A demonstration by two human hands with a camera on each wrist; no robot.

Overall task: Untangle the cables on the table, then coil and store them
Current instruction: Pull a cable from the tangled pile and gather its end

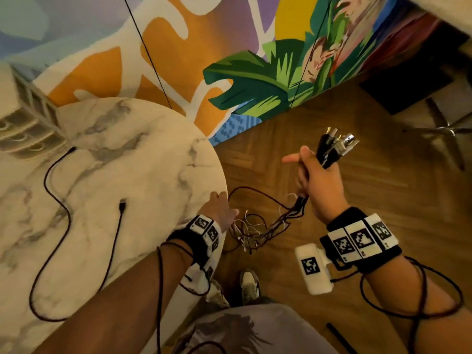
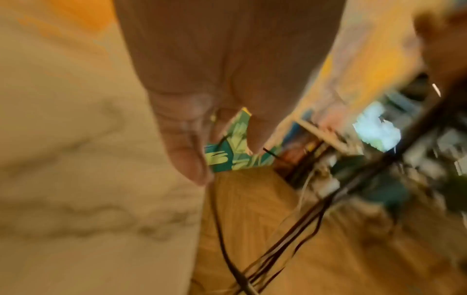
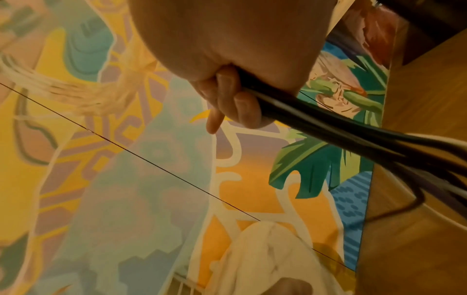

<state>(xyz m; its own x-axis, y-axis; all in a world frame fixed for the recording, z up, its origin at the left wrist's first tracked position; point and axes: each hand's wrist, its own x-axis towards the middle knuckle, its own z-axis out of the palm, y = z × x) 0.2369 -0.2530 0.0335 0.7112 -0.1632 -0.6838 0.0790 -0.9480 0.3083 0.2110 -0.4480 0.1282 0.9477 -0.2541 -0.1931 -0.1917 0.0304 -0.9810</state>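
The right hand [image 1: 319,182] gripped a bundle of plugs [image 1: 334,146] off the table's [image 1: 143,159] edge — its cables trailed down into a tangle [image 1: 258,226] hanging over the floor [image 1: 357,190]. The left hand [image 1: 219,208] lay open at the rim, fingers relaxed, holding nothing. One black cable [image 1: 58,226] lay loose on the tabletop.

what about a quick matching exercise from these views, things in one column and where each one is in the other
Things:
1. black USB cable
2. bundle of plugs
3. tangle of cables
4. left hand

Places:
A. hanging off the table edge, above the floor
B. gripped in the right hand
C. lying on the marble table
D. at the rim of the table, fingers extended

Pairs: 1-C, 2-B, 3-A, 4-D
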